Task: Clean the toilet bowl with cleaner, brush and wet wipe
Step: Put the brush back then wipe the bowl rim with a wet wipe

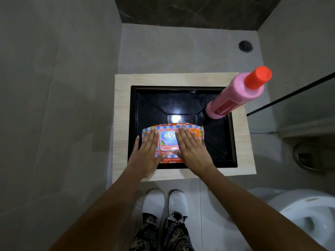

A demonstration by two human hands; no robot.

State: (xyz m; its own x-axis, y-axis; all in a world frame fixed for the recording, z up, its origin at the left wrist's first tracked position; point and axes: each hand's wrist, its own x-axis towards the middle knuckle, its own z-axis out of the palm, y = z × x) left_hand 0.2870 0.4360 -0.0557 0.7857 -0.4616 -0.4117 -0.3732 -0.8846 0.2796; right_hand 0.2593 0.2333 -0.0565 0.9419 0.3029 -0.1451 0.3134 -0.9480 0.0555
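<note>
Both the left hand (147, 151) and right hand (191, 148) lie flat, fingers spread, gripping nothing, on the colourful soft wet-wipe pack (172, 142) in the black sink basin (181, 102), whose flap, apparently shut, could tear if yanked.

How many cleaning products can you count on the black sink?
2. The wipes pack lies at the sink's front edge under both flat hands, left and right. The pink bottle stands at the back right corner. No brush shows.
</note>
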